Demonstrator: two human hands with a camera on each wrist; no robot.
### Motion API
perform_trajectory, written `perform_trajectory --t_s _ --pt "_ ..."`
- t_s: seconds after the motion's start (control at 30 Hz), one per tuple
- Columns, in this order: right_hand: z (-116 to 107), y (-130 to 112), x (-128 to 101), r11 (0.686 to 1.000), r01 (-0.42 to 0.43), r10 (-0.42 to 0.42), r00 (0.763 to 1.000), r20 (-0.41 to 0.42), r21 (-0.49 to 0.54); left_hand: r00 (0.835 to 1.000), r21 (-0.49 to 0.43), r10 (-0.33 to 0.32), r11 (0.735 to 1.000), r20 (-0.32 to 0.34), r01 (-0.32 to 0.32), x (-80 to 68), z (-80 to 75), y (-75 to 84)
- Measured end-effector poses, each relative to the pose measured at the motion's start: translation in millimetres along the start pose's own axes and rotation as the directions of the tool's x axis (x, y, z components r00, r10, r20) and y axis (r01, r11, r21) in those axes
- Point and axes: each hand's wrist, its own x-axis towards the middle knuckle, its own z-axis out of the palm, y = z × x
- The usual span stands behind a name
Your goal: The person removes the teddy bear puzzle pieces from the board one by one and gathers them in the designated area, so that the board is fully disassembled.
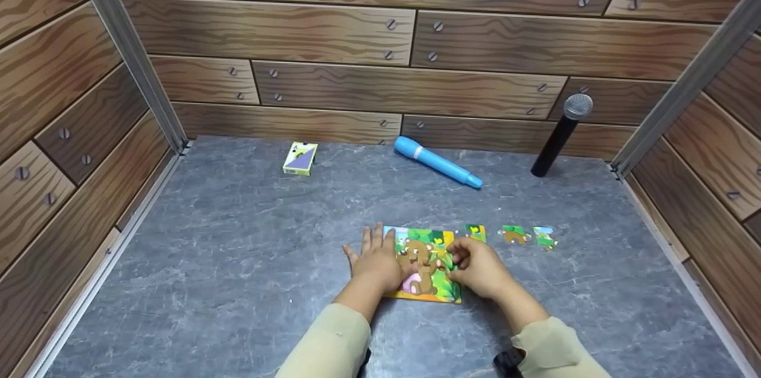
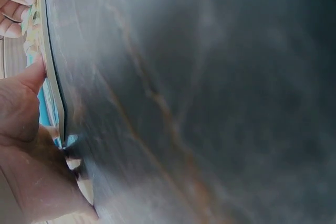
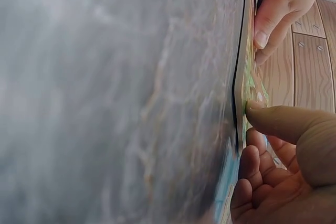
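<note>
A jigsaw puzzle [image 1: 420, 296] with a brown bear picture lies flat on the grey tabletop. My left hand [image 1: 377, 265] rests on its left part, fingers straight and spread, thumb over the picture. At the puzzle's right edge my right hand [image 1: 478, 268] has curled fingers, thumb and forefinger pinching a small puzzle piece [image 3: 256, 83] that tilts up from the board; the fingers hide most of it. Just beyond the right hand lies a loose piece [image 1: 476, 230], partly covered by it. Two more loose pieces, a brown-and-green one [image 1: 515, 234] and a blue-and-green one [image 1: 544, 236], lie farther right.
Toward the back wall lie a card box [image 1: 300, 158] at left and a blue microphone-shaped object [image 1: 439, 163] in the middle. A black microphone [image 1: 556, 143] with a silver head stands upright at right. Wood-patterned panels [image 1: 333, 33] enclose the back and sides.
</note>
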Motion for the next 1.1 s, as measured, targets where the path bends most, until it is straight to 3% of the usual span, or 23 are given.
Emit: perform_trajectory --t_s 0.37,0.7,0.9,1.1 --pt "-1.9 3.3 2.6 1.000 -0.006 0.006 1.000 -0.004 -0.020 1.000 -0.013 -0.002 1.000 0.011 0.002 -1.2 0.0 0.0" --pt "-5.3 2.9 2.8 1.000 -0.011 0.012 0.998 0.057 -0.020 1.000 -0.027 0.000 1.000 0.012 0.000 2.1 2.2 -1.3" --pt "-4.4 5.1 3.4 0.998 0.047 -0.045 0.998 0.042 -0.048 1.000 -0.035 0.008 0.999 -0.010 -0.009 7.8 9.3 -4.9" --pt "-10.1 8.3 3.7 0.994 0.092 -0.091 0.996 0.023 -0.058 1.000 -0.034 0.014 0.999 -0.016 -0.015 4.6 7.6 -3.8"
